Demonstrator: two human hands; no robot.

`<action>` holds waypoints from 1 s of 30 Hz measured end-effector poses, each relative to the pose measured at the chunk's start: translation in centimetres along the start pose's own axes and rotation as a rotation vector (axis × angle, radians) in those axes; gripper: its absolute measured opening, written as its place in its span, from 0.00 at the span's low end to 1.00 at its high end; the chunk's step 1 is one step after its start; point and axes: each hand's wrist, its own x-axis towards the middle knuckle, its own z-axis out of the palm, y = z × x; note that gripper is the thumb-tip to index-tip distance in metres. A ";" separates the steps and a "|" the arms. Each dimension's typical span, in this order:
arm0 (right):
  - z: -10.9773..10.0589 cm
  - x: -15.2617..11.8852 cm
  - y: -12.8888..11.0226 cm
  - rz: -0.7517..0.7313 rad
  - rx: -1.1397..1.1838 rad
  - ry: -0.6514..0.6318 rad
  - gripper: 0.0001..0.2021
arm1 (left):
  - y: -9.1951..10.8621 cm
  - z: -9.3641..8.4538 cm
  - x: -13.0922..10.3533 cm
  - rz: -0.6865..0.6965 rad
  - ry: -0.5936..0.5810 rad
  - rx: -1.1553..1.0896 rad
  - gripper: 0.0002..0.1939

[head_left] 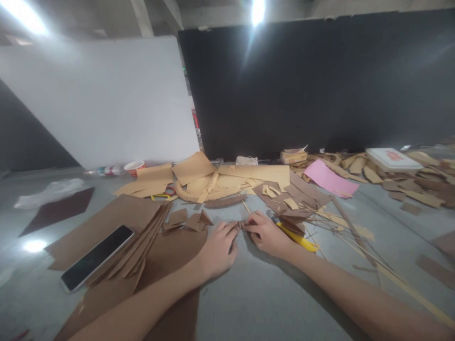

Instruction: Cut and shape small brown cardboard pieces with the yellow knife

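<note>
Both hands meet near the middle of the grey table, fingers bent around a small brown paper piece (240, 224). My left hand (219, 248) pinches its left end, and my right hand (265, 232) grips the right end. The fingers partly hide the piece, so its full shape does not show. Close to my left hand lie several small folded brown paper pieces (188, 220). Just right of my right hand is a yellow-handled tool (298, 237), partly covered by brown scraps; its kind is unclear.
At left, a phone (97, 258) rests on stacked brown paper sheets (117, 210). Behind my hands are tan paper sheets (256, 174), a red-and-white cup (134, 166) and a pink sheet (330, 179). A white box (394, 160) sits among scraps at right. Thin strips (401, 279) cross the right side.
</note>
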 end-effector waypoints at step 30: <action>-0.2 0.3 0.2 0.040 0.195 0.043 0.23 | 0.0 -0.2 0.1 0.006 0.013 -0.002 0.21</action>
